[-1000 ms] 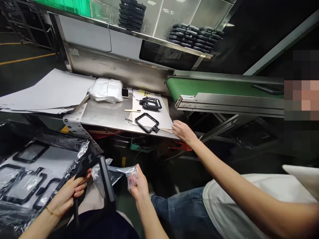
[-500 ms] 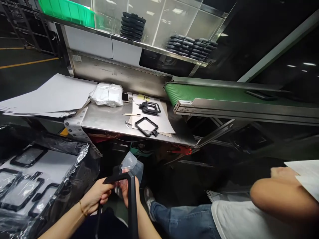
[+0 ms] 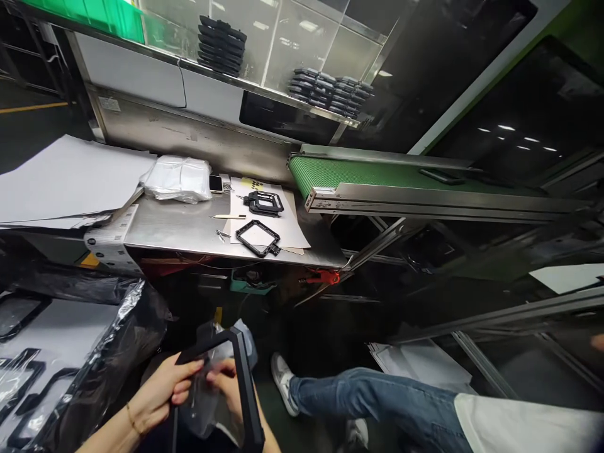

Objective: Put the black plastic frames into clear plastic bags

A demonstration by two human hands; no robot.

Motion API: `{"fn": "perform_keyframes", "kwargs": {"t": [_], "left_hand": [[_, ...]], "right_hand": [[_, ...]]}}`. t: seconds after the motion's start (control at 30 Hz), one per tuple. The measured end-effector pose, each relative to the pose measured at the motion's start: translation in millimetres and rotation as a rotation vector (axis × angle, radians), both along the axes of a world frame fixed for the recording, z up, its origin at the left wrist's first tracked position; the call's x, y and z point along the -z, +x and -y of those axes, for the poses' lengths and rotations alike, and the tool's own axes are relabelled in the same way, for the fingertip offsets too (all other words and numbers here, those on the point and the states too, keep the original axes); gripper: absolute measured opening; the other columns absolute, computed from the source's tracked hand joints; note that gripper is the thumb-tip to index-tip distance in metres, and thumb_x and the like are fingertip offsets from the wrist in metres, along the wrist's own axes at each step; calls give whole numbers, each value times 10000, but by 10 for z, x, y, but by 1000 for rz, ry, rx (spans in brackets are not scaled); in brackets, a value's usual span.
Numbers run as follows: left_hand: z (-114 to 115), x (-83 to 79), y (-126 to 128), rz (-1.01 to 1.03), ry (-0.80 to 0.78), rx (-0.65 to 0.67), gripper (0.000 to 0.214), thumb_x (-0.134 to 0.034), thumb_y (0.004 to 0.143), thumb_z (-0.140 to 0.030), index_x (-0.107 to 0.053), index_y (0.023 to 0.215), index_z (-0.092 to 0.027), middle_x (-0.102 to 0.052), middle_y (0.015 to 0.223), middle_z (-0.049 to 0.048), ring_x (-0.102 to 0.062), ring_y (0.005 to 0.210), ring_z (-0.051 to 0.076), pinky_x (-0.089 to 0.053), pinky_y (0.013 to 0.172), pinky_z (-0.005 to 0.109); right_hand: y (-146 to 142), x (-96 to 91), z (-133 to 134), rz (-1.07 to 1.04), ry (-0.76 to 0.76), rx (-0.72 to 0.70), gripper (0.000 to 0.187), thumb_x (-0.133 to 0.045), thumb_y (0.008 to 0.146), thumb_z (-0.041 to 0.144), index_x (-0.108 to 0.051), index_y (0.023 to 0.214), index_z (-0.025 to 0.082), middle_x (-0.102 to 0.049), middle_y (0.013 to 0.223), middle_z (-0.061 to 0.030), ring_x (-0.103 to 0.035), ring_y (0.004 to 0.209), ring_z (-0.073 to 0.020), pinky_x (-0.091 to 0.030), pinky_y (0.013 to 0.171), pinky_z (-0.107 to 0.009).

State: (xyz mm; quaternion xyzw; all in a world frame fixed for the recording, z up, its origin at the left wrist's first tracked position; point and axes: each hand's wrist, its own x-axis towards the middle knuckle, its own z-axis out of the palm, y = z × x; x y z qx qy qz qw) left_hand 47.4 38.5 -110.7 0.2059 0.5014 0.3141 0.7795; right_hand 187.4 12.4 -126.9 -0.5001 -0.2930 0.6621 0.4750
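Observation:
My left hand (image 3: 163, 390) is closed on the left side of a black rectangular frame (image 3: 245, 384), held tilted above my lap. Through the frame's opening shows my right hand (image 3: 229, 384), its thumb and fingers pinching a clear plastic bag (image 3: 202, 409). Part of the bag sticks out past the frame's far corner. To the left of my hands stands a box lined with black plastic (image 3: 127, 327), holding several bagged black frames (image 3: 28, 384) on a white sheet.
A metal bench (image 3: 184, 226) ahead carries white sheets (image 3: 70, 176), a stack of clear bags (image 3: 177, 179), a phone (image 3: 216, 184) and two black frames (image 3: 258, 238). A green conveyor (image 3: 358, 176) runs right. A person in jeans (image 3: 358, 396) sits close at my right.
My view has swung right, so the bench appears further left. The frame is tilted differently, and the bag now shows through its opening. The person at right has shifted further right.

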Motion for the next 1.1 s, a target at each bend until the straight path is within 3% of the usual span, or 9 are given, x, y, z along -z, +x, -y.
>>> {"fn": "perform_keyframes", "kwargs": {"t": [0.17, 0.3, 0.47, 0.57, 0.77, 0.83, 0.93, 1.0, 1.1], "left_hand": [[-143, 38, -217, -15, 60, -24, 79, -492, 776, -92, -468, 709, -127, -325, 485, -117, -197, 318, -12, -178, 281, 112], [-147, 12, -405, -18, 77, 49, 130, -593, 701, -158, -481, 762, -137, -332, 489, -113, -177, 345, -19, -129, 315, 117], [-38, -177, -538, 5, 46, 245, 478, -557, 693, -348, -456, 1128, -178, -412, 603, -48, -315, 421, 25, -174, 355, 147], [-22, -229, -412, -57, 62, 340, 559, -518, 728, -355, -319, 1242, -265, -452, 997, 56, -378, 436, 14, -186, 334, 159], [-107, -194, -45, -178, 179, 487, 776, -528, 735, -262, -16, 1308, -365, -151, 1384, 136, -443, 411, 5, -248, 265, 179], [-113, -178, 3, -192, 203, 525, 704, -514, 761, -242, -76, 1304, -340, -264, 1342, 124, -444, 421, 0, -294, 285, 160], [-100, -118, -7, -218, 213, 583, 368, -500, 792, -255, -406, 1138, -176, -562, 861, 20, -395, 397, 6, -300, 308, 132], [-85, -53, -66, -254, 208, 592, 190, -488, 804, -260, -506, 939, -128, -476, 597, -56, -349, 371, 12, -281, 305, 129], [-50, 25, -196, -315, 201, 548, 122, -464, 817, -234, -503, 861, -127, -420, 549, -76, -359, 378, 20, -294, 315, 135]], "right_hand": [[500, -44, -95, -282, -49, 111, 260, -485, 823, 329, -503, 659, 129, -479, 557, 64, -448, 448, -44, -388, 449, -190], [748, -70, -169, -423, -80, 123, 334, -446, 845, 347, -440, 584, 139, -300, 436, 113, -264, 316, -12, -261, 320, -147], [788, -134, -300, -413, -48, 105, 243, -451, 851, 300, -485, 685, 126, -321, 460, 113, -247, 311, 0, -224, 290, -128], [714, -198, -394, -332, -24, 18, 198, -463, 848, 268, -498, 720, 120, -355, 483, 106, -263, 317, 4, -220, 283, -119], [414, -363, -470, -158, -14, -337, 195, -466, 844, 291, -527, 778, 117, -360, 473, 107, -216, 307, 5, -178, 280, -129], [360, -420, -423, -91, -5, -466, 218, -499, 817, 319, -550, 759, 114, -371, 454, 104, -208, 310, 1, -157, 294, -141], [392, -491, -273, 56, 17, -587, 300, -559, 743, 388, -583, 645, 105, -444, 441, 58, -265, 323, -14, -170, 330, -172], [473, -522, -120, 214, 45, -555, 318, -561, 728, 404, -594, 609, 111, -489, 463, 23, -326, 358, -38, -211, 368, -193], [588, -525, 165, 491, 114, -372, 270, -512, 772, 363, -588, 637, 142, -498, 522, 16, -391, 460, -70, -260, 457, -206]]}}
